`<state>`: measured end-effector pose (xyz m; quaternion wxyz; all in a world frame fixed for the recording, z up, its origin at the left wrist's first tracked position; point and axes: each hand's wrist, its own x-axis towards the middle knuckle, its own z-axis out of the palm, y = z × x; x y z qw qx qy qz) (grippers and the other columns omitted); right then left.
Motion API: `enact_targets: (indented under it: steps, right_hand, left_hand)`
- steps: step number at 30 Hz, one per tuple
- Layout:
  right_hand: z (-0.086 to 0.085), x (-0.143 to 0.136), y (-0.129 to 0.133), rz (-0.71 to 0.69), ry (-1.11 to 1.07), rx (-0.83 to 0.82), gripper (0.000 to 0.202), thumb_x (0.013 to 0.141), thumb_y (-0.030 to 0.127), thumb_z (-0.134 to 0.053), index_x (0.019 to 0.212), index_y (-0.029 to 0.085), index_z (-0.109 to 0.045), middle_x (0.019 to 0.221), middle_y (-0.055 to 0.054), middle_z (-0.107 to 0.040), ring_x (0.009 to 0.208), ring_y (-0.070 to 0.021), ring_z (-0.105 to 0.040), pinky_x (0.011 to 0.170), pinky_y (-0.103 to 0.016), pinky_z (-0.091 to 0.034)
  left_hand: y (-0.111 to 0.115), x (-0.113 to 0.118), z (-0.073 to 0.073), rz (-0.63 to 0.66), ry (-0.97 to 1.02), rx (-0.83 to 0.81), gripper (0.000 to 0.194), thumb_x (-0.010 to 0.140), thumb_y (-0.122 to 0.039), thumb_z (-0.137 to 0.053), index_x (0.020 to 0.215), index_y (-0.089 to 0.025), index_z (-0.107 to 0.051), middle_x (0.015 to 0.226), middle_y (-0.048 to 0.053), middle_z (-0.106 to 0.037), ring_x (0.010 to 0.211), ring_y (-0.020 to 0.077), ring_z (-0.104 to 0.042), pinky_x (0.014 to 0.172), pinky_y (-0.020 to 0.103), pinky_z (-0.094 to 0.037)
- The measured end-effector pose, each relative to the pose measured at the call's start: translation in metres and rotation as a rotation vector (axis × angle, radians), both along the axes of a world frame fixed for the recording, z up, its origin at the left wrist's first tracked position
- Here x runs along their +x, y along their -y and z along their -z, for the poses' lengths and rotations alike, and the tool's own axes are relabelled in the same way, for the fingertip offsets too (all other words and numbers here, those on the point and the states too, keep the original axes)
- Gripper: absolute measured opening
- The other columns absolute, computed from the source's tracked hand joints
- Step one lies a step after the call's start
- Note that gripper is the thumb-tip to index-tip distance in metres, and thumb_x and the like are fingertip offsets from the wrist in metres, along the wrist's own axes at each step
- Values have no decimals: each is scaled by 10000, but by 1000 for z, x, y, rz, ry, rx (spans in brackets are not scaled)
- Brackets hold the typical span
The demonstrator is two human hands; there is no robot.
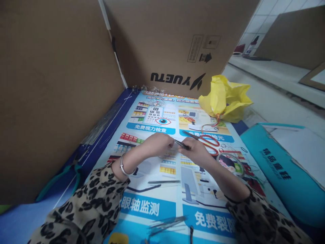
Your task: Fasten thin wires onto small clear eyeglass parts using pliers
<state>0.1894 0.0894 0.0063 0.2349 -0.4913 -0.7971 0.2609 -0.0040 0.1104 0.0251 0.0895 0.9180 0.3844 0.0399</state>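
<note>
Over the middle of a printed poster (pixel 165 200), my two hands are close together. My right hand (pixel 194 149) is closed around a dark, pointed tool (pixel 182 145), whose tip points left. The fingers of my left hand (pixel 162 143) are pinched beside that tip; what they hold is too small to make out. Red-handled scissors (pixel 209 140) lie just beyond my right hand. Thin dark wires (pixel 164 182) rest on the poster below my hands, and a second bundle (pixel 167 223) lies nearer the front edge.
Cardboard panels (pixel 63 84) stand at the left and back. Teal-handled pliers (pixel 61 176) lie at left. A yellow crumpled bag (pixel 224 98) sits at back right, a teal box (pixel 279 169) at right. A roll of tape or ring (pixel 240 162) lies beside my right forearm.
</note>
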Motion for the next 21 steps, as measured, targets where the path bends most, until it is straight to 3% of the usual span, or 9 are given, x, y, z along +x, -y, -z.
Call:
enact_targets:
  steps: [6,13,16,21]
  right_hand:
    - [2,-3,2,11,21,-66,63,695,237,-524,660,200,-561,671,21,-535,635,-121,-494,574,-241,-345]
    - [3,-4,4,62,-30,-103,91,688,244,-505,685,205,-587,622,30,-542,591,-115,-487,539,-230,-356]
    - [3,-4,5,93,-108,-160,81,688,271,-525,688,202,-569,588,38,-522,555,-107,-475,511,-224,-360]
    - [0,-5,5,175,-426,-442,156,661,309,-601,742,193,-536,528,36,-559,525,-123,-542,530,-248,-425]
  left_hand:
    - [2,1,0,-15,-33,52,183,742,-150,-449,687,-165,-623,682,64,-622,618,170,-548,544,262,-329]
    - [6,3,-3,-25,-6,105,156,740,-129,-456,728,-164,-608,739,56,-627,668,168,-554,557,248,-341]
    - [5,3,-4,-33,54,47,174,754,-141,-434,762,-163,-607,772,58,-636,683,169,-556,573,250,-353]
    - [-1,2,-7,-87,259,-136,180,743,-162,-422,752,-176,-602,760,20,-631,704,146,-542,613,236,-364]
